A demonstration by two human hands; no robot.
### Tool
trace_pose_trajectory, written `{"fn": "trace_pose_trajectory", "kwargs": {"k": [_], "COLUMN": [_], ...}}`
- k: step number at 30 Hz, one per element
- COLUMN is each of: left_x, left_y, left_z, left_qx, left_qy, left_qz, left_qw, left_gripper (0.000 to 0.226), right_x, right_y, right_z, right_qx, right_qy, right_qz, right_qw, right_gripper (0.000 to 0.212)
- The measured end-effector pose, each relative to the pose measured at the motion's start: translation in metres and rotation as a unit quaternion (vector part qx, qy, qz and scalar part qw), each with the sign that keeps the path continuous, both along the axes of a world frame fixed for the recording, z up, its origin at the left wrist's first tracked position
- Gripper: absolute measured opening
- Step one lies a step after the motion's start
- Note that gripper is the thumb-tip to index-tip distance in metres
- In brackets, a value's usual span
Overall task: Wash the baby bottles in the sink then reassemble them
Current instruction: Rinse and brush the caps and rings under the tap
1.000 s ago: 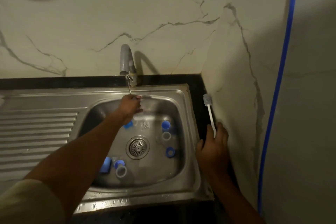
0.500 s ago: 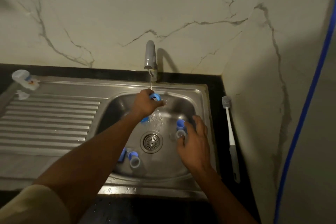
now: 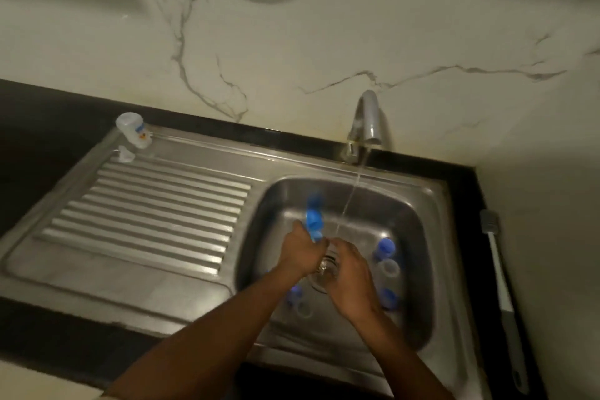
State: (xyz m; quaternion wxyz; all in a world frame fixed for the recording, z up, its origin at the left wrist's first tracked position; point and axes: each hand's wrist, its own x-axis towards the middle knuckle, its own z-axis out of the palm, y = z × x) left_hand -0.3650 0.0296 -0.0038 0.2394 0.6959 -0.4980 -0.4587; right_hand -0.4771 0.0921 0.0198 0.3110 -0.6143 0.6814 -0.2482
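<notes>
My view is dim and a little yellowish. The marble wall (image 3: pixel 324 26) takes most of the light, and the black counter (image 3: pixel 39 127) at the left is nearly lost in darkness. The tap (image 3: pixel 367 120) throws a soft shadow on the wall at its right side, so the light seems to come from the left; large grey shadows sit in both upper corners. The steel drainboard (image 3: pixel 146 204) gives only weak, dull reflections. I see motion blur over the whole frame: the blue part (image 3: pixel 314 221) in the left hand (image 3: pixel 300 253) is smeared, and the small pieces in the sink (image 3: pixel 422 253) have soft edges. The wide lens bends the counter line.
</notes>
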Motion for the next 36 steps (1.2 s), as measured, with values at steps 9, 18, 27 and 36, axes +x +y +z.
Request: {"fn": "trace_pose_trajectory", "kwargs": {"k": [9,18,27,36], "left_x": [0.235,0.438,0.49,0.485], "left_y": [-0.044,-0.1,-0.12,-0.126], "left_z": [0.021,0.026,-0.007,-0.008], "left_qx": [-0.041,-0.087,-0.107,-0.092], "left_qy": [0.068,0.056,-0.011,-0.056], "left_qz": [0.141,0.148,0.09,0.093], "left_qw": [0.987,0.984,0.99,0.99], "left_gripper": [0.066,0.018,0.031,0.04], "right_x": [0.222,0.436,0.487,0.481], "right_y": [-0.082,-0.177,-0.213,-0.214], "right_z": [0.02,-0.014,-0.065,-0.064], "right_qx": [-0.057,-0.058,-0.062,-0.054], "right_qy": [-0.13,-0.111,0.048,0.057], "right_qz": [0.054,0.12,0.052,0.072], "right_qw": [0.988,0.985,0.996,0.994], "right_gripper": [0.045,0.042,0.035,0.045]}}
